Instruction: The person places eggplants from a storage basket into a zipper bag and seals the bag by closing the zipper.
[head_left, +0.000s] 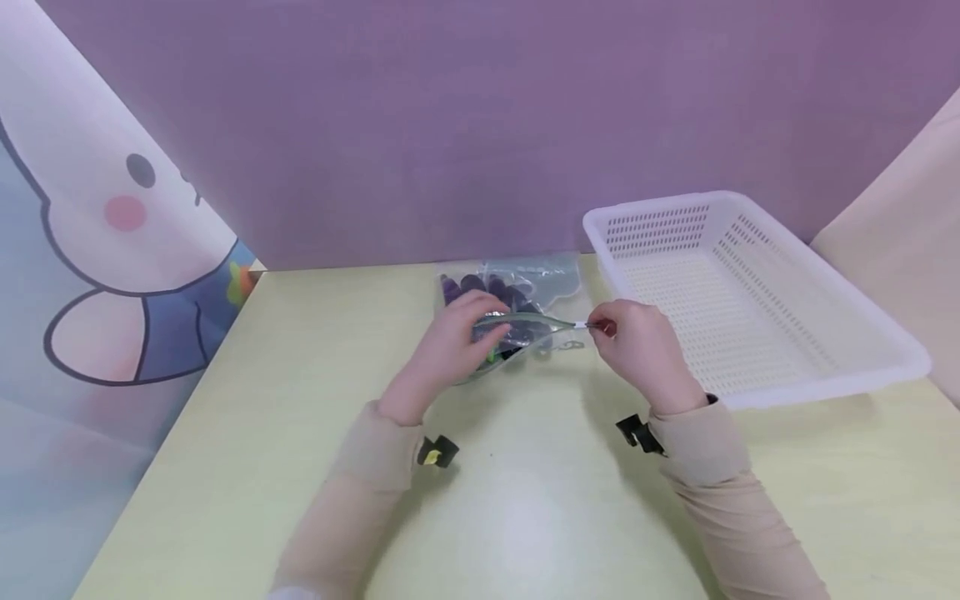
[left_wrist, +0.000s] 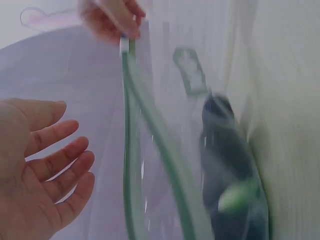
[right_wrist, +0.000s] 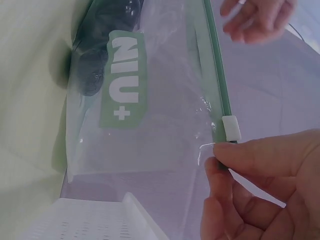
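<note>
A clear plastic slider bag [head_left: 562, 275] with a green zip edge lies at the back middle of the table, its mouth parted. Dark purple rounded pieces [head_left: 474, 285] and a bit of green show inside it. My right hand [head_left: 637, 342] pinches the right end of the zip edge between thumb and forefinger, right beside the white slider [right_wrist: 231, 128]. Over the bag's left part, my left hand [head_left: 459, 333] is held with fingers loosely spread. In the left wrist view that hand's fingers [left_wrist: 67, 167] hold nothing, close to the parted green zip strips [left_wrist: 160, 140].
A white perforated plastic basket [head_left: 727, 317] stands to the right, close beside my right hand. Behind the table rises a purple wall [head_left: 480, 125], and a cartoon-printed cloth [head_left: 90, 250] hangs on the left. The pale table top [head_left: 517, 492] extends in front.
</note>
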